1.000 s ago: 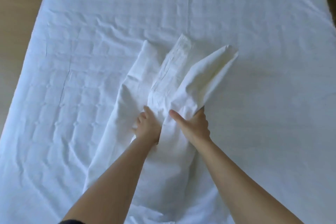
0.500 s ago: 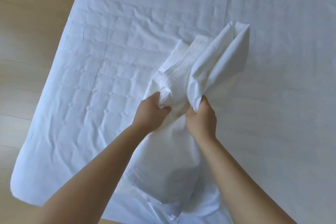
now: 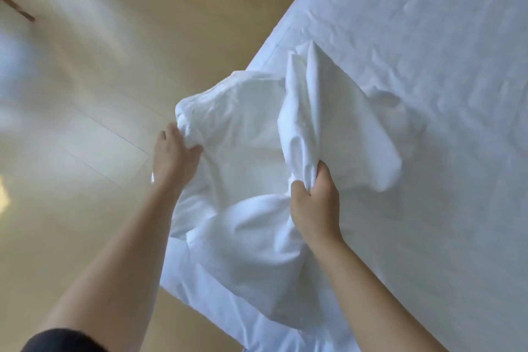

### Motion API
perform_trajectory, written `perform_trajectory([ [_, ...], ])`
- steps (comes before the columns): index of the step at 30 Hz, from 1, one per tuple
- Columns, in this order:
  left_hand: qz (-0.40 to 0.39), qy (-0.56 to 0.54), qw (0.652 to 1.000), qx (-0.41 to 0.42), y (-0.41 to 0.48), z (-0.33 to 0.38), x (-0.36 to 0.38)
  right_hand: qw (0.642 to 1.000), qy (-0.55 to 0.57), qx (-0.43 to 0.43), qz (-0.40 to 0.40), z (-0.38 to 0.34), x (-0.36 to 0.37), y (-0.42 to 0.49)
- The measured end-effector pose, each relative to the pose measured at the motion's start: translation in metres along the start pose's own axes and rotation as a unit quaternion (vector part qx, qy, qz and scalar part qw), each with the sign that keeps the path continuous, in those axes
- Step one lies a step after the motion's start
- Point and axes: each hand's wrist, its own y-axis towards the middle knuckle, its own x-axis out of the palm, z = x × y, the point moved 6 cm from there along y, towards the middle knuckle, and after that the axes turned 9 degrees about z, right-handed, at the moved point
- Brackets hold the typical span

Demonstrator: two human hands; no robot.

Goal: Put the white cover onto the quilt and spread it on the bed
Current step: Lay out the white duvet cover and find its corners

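Observation:
The white cover (image 3: 251, 157) is bunched and lifted at the left edge of the bed, partly hanging over the floor. My left hand (image 3: 174, 157) grips a gathered corner of it at the left, out past the bed's edge. My right hand (image 3: 314, 203) clenches another fold of the same cover, which rises in a peak above my fist. Under and to the right lies the white quilt (image 3: 428, 94), spread flat with wrinkles and faint stitched squares. Cover and quilt are both white, and their borders are hard to separate.
Pale wooden floor (image 3: 100, 94) fills the left half of the view. A dark wooden leg (image 3: 17, 8) of some furniture shows at the far upper left. The bed's left edge runs diagonally from the top centre down to the bottom.
My hands have spread apart, the left one carrying its part of the cover out over the bed's left edge. The view has swung left and now shows much more floor.

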Motion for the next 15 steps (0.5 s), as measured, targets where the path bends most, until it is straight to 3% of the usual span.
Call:
perform_trajectory([
  [2, -0.056, 0.109, 0.992, 0.001, 0.003, -0.024, 0.022, 1.000, -0.021, -0.001, -0.019, 0.001, 0.024, -0.004],
  [4, -0.113, 0.117, 0.985, 0.064, -0.012, -0.021, 0.046, 0.999, -0.040, 0.001, -0.029, 0.005, 0.039, -0.005],
  [6, -0.223, -0.009, 0.972, 0.077, -0.043, -0.008, 0.070, 0.998, -0.050, 0.008, -0.030, 0.009, 0.046, -0.002],
  [9, -0.416, -0.238, 0.878, -0.010, -0.102, 0.019, 0.085, 0.998, -0.049, 0.010, -0.042, 0.013, 0.043, 0.003],
  [11, -0.454, -0.329, 0.828, -0.023, -0.125, 0.039, 0.082, 0.998, -0.035, 0.000, -0.046, 0.013, 0.034, 0.006],
  [15, -0.486, -0.432, 0.758, 0.045, -0.162, 0.094, 0.077, 1.000, 0.019, -0.017, -0.005, 0.017, -0.012, 0.015],
])
